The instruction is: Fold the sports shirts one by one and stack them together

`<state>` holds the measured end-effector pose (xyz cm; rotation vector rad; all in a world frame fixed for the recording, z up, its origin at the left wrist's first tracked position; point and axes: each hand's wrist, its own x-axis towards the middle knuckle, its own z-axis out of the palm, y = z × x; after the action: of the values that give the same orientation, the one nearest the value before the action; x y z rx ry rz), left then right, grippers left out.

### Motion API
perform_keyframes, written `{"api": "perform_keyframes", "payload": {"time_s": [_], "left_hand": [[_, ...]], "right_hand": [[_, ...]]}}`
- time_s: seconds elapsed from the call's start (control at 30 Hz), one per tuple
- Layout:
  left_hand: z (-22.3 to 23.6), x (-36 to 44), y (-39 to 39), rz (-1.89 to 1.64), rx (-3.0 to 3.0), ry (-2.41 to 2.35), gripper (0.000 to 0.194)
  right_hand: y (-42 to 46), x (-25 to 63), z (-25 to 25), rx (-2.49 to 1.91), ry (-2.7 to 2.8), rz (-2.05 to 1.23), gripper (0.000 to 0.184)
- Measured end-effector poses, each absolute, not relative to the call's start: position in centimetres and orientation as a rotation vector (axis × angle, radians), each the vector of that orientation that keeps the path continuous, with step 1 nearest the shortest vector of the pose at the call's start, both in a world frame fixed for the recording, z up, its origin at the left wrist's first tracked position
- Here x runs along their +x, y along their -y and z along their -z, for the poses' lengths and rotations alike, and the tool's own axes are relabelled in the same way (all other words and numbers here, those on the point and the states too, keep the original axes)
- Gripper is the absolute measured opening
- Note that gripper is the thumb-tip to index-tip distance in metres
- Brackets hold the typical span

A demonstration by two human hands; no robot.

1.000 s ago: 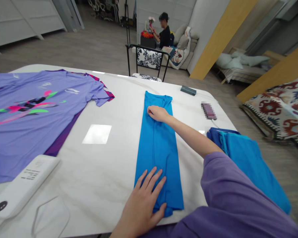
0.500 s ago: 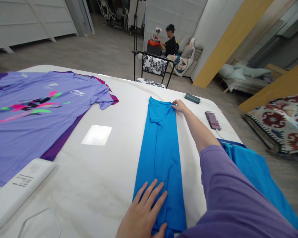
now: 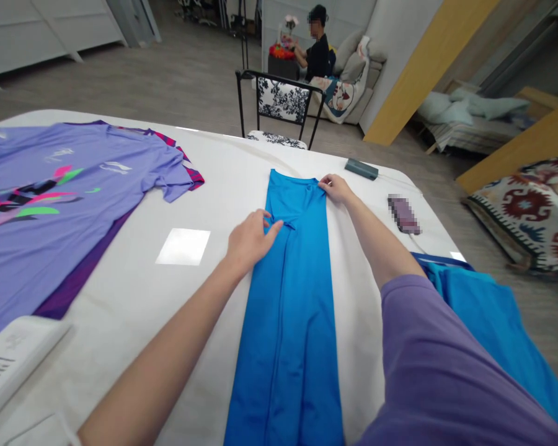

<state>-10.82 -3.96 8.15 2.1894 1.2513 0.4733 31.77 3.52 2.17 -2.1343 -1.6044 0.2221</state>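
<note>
A blue T-shirt (image 3: 302, 297) lies on the white table, folded lengthwise into a long narrow strip with its neck end away from me. One short sleeve is folded inward near the top. My right hand (image 3: 335, 187) pinches the far right corner of the shirt between thumb and fingers. At the shirt's upper left edge is my left hand (image 3: 250, 238), thumb and fingers apart beside the folded sleeve. Its fingertips reach over that edge; whether they press on the cloth is hard to see.
Purple T-shirts (image 3: 97, 217) lie spread at the left, near a white device (image 3: 13, 353). On the right are a dark green case (image 3: 361, 168), a phone (image 3: 403, 214) and more blue clothing (image 3: 488, 303). A chair (image 3: 283, 102) stands beyond the table; a person (image 3: 318, 52) sits farther back.
My left hand has moved from the near end of the blue T-shirt up to its far left edge. My right hand keeps its pinch at the far right corner. The view has shifted slightly.
</note>
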Motion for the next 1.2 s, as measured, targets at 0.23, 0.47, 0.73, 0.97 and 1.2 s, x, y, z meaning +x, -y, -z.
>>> {"api": "perform_keyframes", "payload": {"time_s": [0.23,0.47,0.73,0.97,1.2], "left_hand": [[-5.6,-6.3,-2.4,-0.327,2.153,-1.44,0.032],[-4.7,-7.7,-1.9,-0.39,2.307,-1.409,0.028],[-2.5,-2.0,-2.9,-0.472,2.691,-1.008,0.069],[-0.3,-1.0,-3.5,-0.323,2.729,-0.988,0.099],[-5.8,-4.2,2.7,-0.456,2.815,-0.82,0.084]], "right_hand": [[-3.4,32.1,-0.6,-2.09,1.572,-0.165,0.025],[-3.7,32.1,0.9,-1.957,1.527,-0.098,0.014],[-3.7,32.3,1.9,-1.785,1.44,-0.113,0.027],[-4.1,32.5,2.2,-1.868,1.465,-0.046,0.024],[0.6,27.6,-2.0,-1.807,1.435,0.134,0.036]]}}
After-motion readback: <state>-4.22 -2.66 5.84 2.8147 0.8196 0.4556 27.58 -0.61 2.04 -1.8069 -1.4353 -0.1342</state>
